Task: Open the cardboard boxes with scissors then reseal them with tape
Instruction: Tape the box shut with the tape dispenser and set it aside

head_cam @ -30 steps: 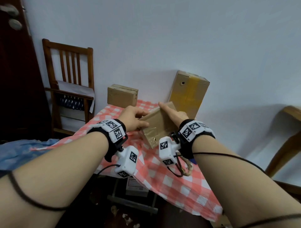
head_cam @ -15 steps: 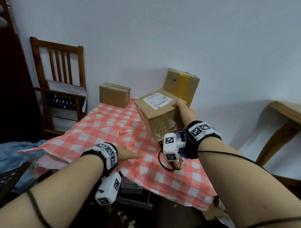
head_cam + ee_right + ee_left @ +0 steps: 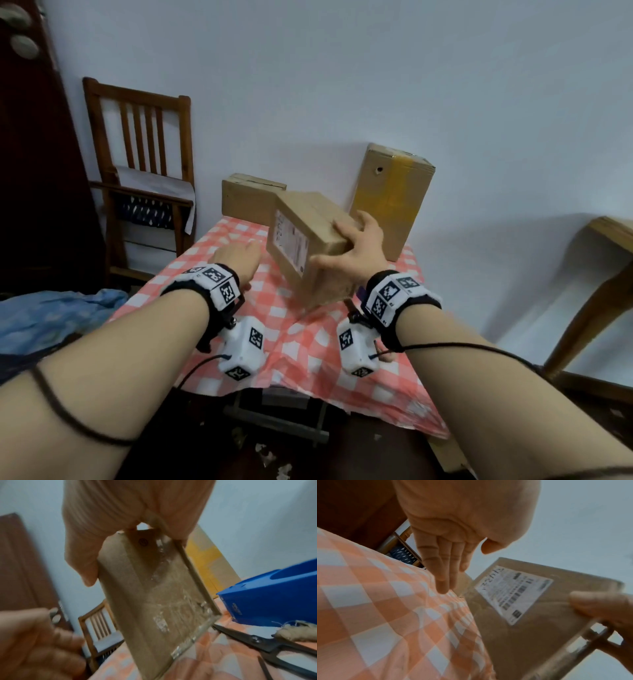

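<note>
Cardboard box [image 3: 310,246], tilted, sat clamped in the right hand [image 3: 359,250]. Left hand [image 3: 236,255] hovered flat-fingered, perhaps brushing the checked surface [image 3: 308,342]. Scissors [image 3: 267,645] lay nearby.

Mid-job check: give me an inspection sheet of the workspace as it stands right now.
Surface: table under a red-and-white checked cloth, creased near the front.
Job's things: labelled box held tilted above the cloth; small box and tall box at the back by the wall; scissors lying on the cloth beside a blue tape dispenser.
Clutter: scraps on the floor under the table.
Grippers: right hand grips the labelled box; left hand open, fingers straight over the cloth.
Cables: a dark cable runs along each forearm.
Surroundings: wooden chair, dark door, white wall, blue cloth at left.
</note>
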Action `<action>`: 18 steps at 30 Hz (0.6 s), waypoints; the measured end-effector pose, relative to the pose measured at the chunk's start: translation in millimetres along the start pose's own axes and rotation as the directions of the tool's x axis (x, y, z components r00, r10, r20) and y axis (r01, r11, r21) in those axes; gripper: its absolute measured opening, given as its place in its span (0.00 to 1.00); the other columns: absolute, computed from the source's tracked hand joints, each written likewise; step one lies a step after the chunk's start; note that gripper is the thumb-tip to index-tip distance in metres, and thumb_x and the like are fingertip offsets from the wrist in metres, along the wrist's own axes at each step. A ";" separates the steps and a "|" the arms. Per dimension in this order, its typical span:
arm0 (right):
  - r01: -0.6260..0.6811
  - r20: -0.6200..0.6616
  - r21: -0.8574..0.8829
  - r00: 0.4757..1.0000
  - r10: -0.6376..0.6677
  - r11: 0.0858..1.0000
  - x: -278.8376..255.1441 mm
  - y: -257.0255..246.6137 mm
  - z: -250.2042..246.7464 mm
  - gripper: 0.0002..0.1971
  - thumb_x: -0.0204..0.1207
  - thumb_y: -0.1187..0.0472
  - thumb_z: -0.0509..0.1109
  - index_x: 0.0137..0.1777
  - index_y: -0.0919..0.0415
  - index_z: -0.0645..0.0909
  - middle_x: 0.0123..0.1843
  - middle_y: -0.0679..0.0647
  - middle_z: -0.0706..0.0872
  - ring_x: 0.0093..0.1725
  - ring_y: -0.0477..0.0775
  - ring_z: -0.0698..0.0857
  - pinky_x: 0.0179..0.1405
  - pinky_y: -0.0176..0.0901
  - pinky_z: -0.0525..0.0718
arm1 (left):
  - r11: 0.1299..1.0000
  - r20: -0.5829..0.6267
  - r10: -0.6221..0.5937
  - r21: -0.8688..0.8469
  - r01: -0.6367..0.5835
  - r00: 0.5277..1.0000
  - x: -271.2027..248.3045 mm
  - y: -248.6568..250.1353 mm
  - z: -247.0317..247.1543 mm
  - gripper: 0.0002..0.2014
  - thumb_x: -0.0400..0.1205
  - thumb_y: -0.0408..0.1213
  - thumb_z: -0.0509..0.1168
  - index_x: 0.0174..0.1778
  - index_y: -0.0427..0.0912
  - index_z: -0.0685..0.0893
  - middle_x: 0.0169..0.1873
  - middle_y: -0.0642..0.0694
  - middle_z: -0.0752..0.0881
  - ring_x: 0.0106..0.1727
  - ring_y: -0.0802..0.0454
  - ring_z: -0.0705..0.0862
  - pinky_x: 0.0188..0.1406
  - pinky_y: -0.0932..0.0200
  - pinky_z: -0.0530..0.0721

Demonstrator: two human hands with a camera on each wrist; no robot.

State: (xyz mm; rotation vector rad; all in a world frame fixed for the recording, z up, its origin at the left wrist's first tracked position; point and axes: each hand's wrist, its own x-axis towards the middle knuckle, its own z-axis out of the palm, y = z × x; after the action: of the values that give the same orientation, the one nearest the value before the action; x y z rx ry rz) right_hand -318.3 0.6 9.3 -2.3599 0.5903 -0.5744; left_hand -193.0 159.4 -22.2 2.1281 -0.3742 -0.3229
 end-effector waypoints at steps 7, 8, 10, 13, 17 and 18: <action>-0.015 0.248 -0.018 0.969 0.019 1.000 0.4 9.7 29.4 0.56 0.60 0.46 0.83 0.83 0.52 0.52 0.84 0.53 0.45 0.83 0.58 0.52 0.80 0.55 0.62 | 0.999 -0.008 -0.014 0.049 0.014 1.000 5.7 -13.2 -1.2 0.53 0.70 0.73 0.62 0.79 0.36 0.61 0.66 0.36 0.79 0.59 0.36 0.82 0.55 0.42 0.86; -0.049 0.213 0.025 0.976 0.043 0.998 1.8 10.4 29.7 0.50 0.62 0.46 0.82 0.80 0.54 0.58 0.81 0.55 0.57 0.79 0.59 0.62 0.75 0.53 0.70 | 0.998 0.006 -0.013 0.068 0.013 1.000 6.1 -14.4 0.9 0.52 0.71 0.69 0.66 0.79 0.35 0.58 0.68 0.36 0.78 0.60 0.36 0.82 0.54 0.42 0.86; -0.100 0.151 0.094 0.985 0.085 0.991 4.0 9.6 25.4 0.36 0.67 0.46 0.79 0.70 0.59 0.67 0.66 0.51 0.75 0.65 0.52 0.76 0.59 0.43 0.78 | 0.999 0.030 -0.008 0.052 0.007 1.000 8.9 -15.4 5.3 0.49 0.72 0.63 0.71 0.79 0.35 0.58 0.66 0.37 0.78 0.57 0.38 0.82 0.50 0.43 0.88; -0.135 0.134 0.106 0.984 0.120 0.985 7.2 8.6 18.8 0.22 0.75 0.49 0.73 0.64 0.60 0.74 0.54 0.47 0.78 0.57 0.48 0.80 0.49 0.35 0.73 | 0.998 0.085 0.062 0.024 -0.064 0.994 11.6 -10.7 10.0 0.46 0.69 0.64 0.71 0.78 0.46 0.62 0.64 0.44 0.80 0.55 0.41 0.84 0.45 0.44 0.90; -0.215 0.092 0.230 0.976 0.199 0.949 13.4 8.9 22.3 0.27 0.72 0.56 0.77 0.68 0.61 0.73 0.57 0.49 0.80 0.54 0.46 0.78 0.53 0.36 0.74 | 0.989 0.106 0.133 -0.081 -0.125 0.985 13.3 -5.4 16.9 0.36 0.70 0.65 0.68 0.73 0.55 0.73 0.59 0.51 0.83 0.58 0.43 0.84 0.57 0.44 0.86; -0.243 0.101 0.268 0.969 0.224 0.932 15.3 8.9 23.9 0.26 0.70 0.59 0.79 0.66 0.60 0.74 0.55 0.50 0.81 0.53 0.47 0.79 0.52 0.37 0.76 | 0.984 0.111 0.164 -0.089 -0.154 0.980 12.9 -5.1 17.7 0.37 0.66 0.69 0.70 0.70 0.56 0.76 0.58 0.53 0.85 0.57 0.45 0.85 0.57 0.44 0.86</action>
State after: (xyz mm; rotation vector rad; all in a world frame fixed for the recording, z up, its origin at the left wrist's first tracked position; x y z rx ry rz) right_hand -295.6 -2.8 -9.6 -2.0010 0.6988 -0.4348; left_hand -186.9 143.8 -37.1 1.9922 -0.5876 -0.3652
